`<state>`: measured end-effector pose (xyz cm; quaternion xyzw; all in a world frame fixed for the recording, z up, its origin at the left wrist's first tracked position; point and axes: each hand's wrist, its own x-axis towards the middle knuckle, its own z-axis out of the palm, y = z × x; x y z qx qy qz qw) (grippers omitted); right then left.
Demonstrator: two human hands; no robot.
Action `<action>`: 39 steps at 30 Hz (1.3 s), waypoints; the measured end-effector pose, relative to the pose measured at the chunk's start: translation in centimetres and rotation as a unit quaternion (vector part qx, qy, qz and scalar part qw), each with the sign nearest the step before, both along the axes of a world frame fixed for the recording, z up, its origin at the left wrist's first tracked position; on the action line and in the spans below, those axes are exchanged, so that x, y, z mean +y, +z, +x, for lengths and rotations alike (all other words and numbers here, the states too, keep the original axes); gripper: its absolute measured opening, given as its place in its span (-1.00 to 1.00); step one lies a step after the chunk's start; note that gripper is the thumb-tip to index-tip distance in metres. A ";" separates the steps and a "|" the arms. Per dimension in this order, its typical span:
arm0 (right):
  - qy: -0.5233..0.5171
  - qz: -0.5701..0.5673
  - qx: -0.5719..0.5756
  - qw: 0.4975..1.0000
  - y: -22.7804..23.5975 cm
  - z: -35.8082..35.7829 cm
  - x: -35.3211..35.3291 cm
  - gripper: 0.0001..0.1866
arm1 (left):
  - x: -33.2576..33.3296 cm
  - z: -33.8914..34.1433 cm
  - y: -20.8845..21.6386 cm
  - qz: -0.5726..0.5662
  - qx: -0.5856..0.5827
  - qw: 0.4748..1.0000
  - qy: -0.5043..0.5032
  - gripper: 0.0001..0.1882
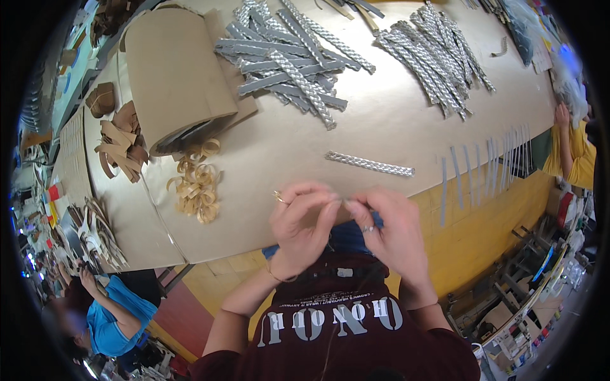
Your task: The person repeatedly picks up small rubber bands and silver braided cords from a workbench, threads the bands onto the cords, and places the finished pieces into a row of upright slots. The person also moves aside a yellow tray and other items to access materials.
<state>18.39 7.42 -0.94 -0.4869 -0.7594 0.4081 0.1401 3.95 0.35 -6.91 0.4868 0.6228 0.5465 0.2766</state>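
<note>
My left hand point(304, 219) and my right hand point(393, 228) are raised close together in front of my body, near the table's front edge. On each, thumb and forefinger are pinched, the tips almost meeting. Whatever they hold, if anything, is too small to make out. Just beyond them a single silver braided strip point(370, 164) lies crosswise on the brown-covered table point(279, 152). Farther back is a loose heap of braided strips point(289, 66), some turned to a grey backing. To its right a tidier pile of braided strips point(432, 63) lies mostly silver side up.
A large brown roll point(178, 76) stands at the left, by tan curled strips point(198, 190) and brown scraps point(122, 143). Narrow grey strips point(467, 168) hang over the front edge at right. A person in blue point(121, 311) is at lower left, another in yellow point(575, 155) at right.
</note>
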 end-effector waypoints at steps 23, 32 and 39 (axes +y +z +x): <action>0.006 -0.013 -0.114 0.993 -3.0 -2.3 4.4 -0.81 | 1.7 -1.8 -2.5 -0.059 0.388 0.919 -0.044 -0.61; 0.004 -0.006 -0.127 0.992 -2.9 -2.6 4.5 -0.81 | 1.6 -1.9 -2.4 -0.067 0.368 0.926 -0.046 -0.57; -0.005 0.003 -0.132 0.991 -3.0 -2.8 4.2 -0.81 | 1.9 -1.4 -2.2 -0.096 0.417 0.902 -0.056 -0.49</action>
